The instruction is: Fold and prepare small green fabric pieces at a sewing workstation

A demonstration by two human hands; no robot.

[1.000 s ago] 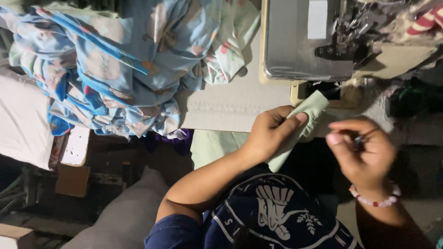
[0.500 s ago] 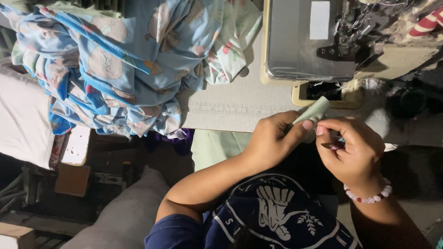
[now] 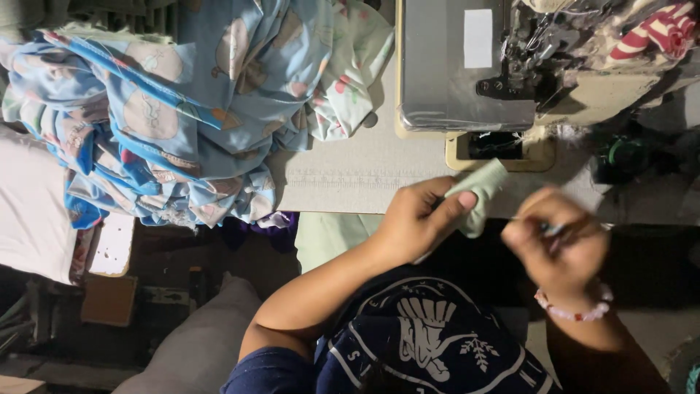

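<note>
pale green fabric piece [image 3: 477,197] pinched in left hand [image 3: 419,222], right hand [image 3: 558,244] at three o'clock, fingers closed on blurred small tool [image 3: 547,228]; could slip if pinch loosens.

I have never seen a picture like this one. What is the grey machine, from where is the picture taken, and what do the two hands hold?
The camera sits on the person's head and looks down. The grey machine is a sewing machine on a pale table. At the left lies a pile of blue printed cloth. The left hand holds a small folded green cloth. The right hand, blurred, pinches a thin tool; its kind is unclear.
</note>
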